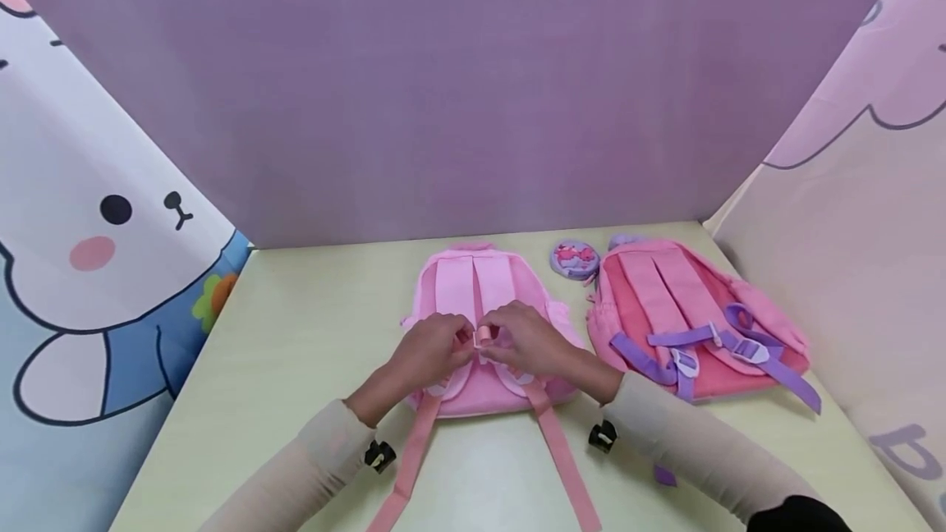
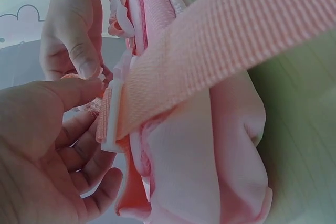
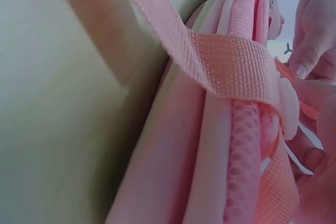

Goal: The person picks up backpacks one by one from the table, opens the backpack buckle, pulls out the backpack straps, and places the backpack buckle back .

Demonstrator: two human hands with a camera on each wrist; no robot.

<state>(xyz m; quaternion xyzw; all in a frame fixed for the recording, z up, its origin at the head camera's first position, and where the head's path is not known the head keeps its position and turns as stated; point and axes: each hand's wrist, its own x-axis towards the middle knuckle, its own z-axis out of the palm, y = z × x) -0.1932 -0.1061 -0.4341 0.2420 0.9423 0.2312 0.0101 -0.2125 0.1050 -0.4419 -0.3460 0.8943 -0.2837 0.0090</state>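
A light pink backpack [image 1: 454, 273] lies with its shoulder-strap side up in the middle of the table. Over its centre, my left hand [image 1: 432, 347] and right hand [image 1: 528, 341] meet, fingertips almost touching. Both pinch a short salmon-pink webbing strap [image 1: 484, 333] with a small white buckle at it; fingers partly hide this piece. In the left wrist view, the left thumb and fingers close around the webbing beside a white strap adjuster [image 2: 112, 116]. Two long salmon strap tails [image 1: 565, 454] hang from the pack toward the front edge.
To the right lies a second, darker pink backpack [image 1: 683, 294] with purple straps [image 1: 787, 380]. A round purple pouch [image 1: 575, 259] sits beside it. A purple wall [image 1: 473, 105] stands behind the table [image 1: 318, 294], with printed panels on both sides.
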